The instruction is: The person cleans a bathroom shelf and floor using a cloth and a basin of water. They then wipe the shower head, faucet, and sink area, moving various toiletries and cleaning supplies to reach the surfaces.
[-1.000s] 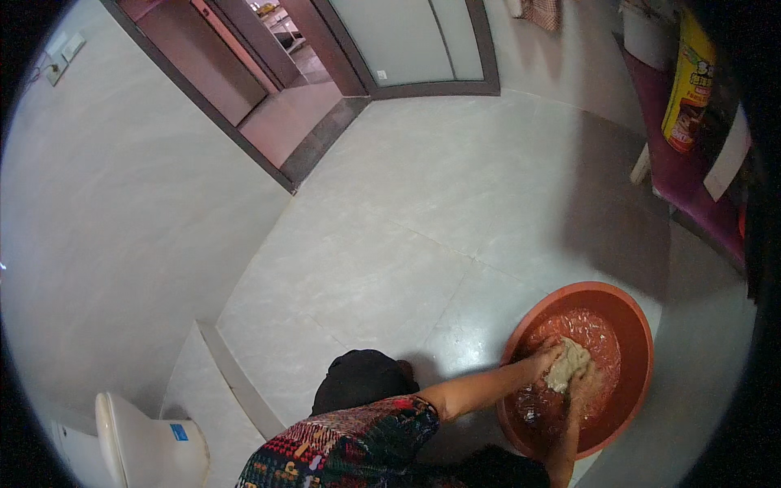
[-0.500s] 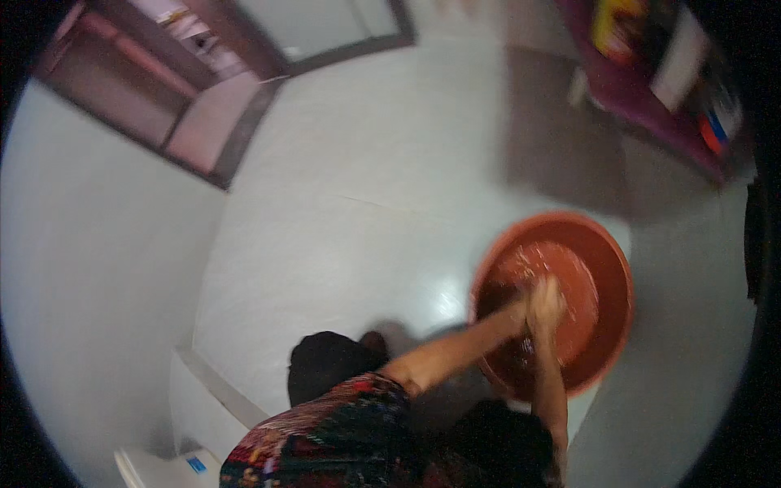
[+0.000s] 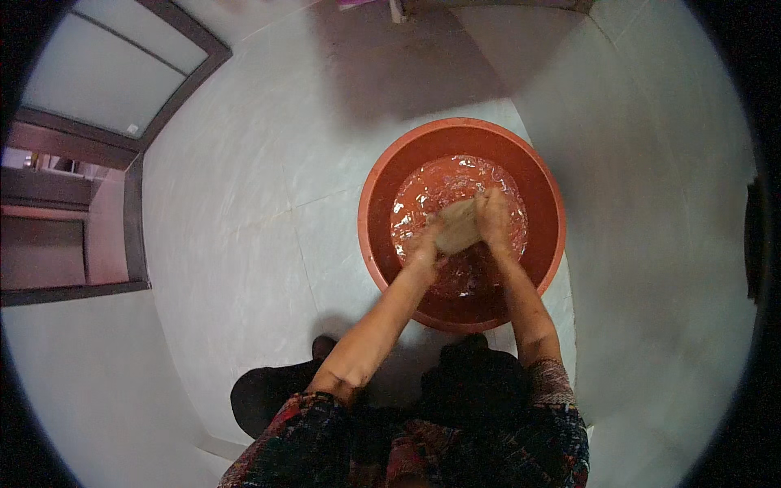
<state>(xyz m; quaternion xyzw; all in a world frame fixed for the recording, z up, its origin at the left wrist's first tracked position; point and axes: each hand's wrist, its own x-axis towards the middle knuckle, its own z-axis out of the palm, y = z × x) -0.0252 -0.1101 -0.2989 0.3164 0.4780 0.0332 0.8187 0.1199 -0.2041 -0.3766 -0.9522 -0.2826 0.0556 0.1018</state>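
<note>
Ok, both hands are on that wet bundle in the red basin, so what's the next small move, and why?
Probably squeeze it over the water. The left hand and right hand grip the pale cloth bundle from both sides, above the rippling water in the red basin, so what drips should fall back into the basin rather than onto the pale floor.

Multicoloured patterned short sleeves point(image 3: 553, 382), bare forearms

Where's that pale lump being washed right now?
In the head view, the pale lump sits right of centre, gripped between the left hand and right hand over the water-filled red basin.
</note>
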